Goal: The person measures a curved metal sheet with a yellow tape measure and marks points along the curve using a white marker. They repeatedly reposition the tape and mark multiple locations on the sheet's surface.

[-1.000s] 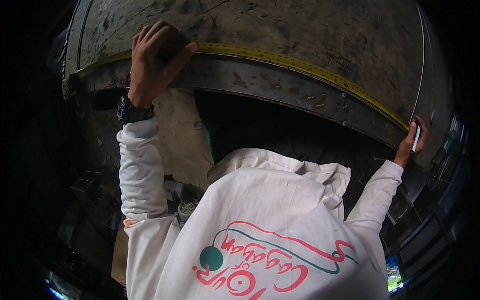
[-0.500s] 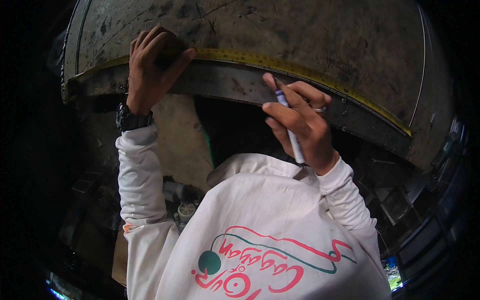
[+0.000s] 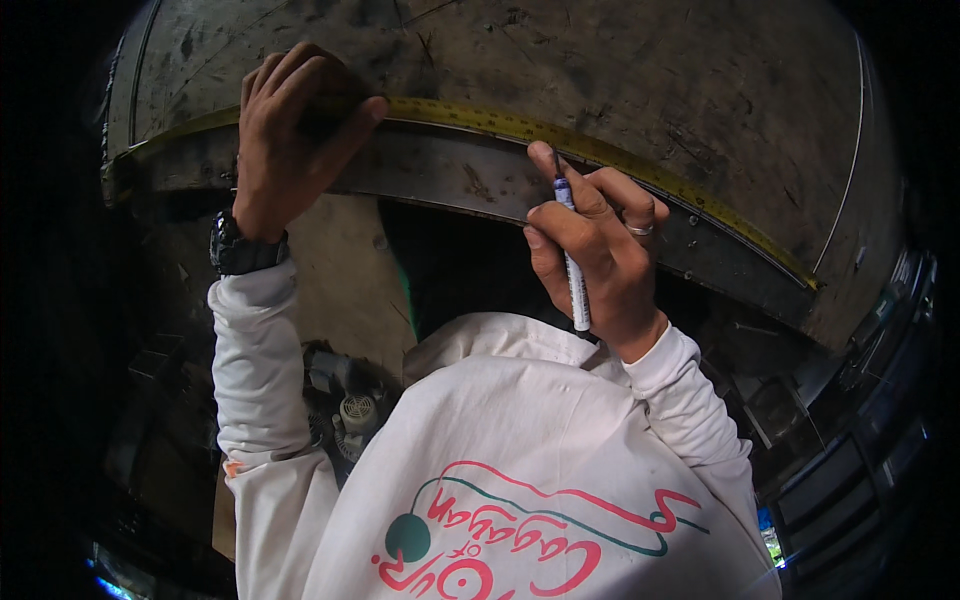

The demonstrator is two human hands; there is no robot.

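A yellow tape measure lies stretched along the near edge of a dark metal tabletop, beside a narrow metal strip. My left hand grips the tape left of the middle, fingers curled over it and thumb stretched to the right along it. Its fingertips are partly hidden in shadow. In my right hand is a marker with a white barrel, a purple collar and a dark, uncapped tip. The tip points away from me, just short of the tape, with one fingertip beside it.
The scratched metal tabletop spreads beyond the tape. A thin pale line crosses its right side. Below the edge, a grey motor-like machine stands on the floor at left. Dark metal frames are at lower right.
The view has shifted a little. The marker has turned slightly more upright in my right hand. My left hand keeps its place on the tape.
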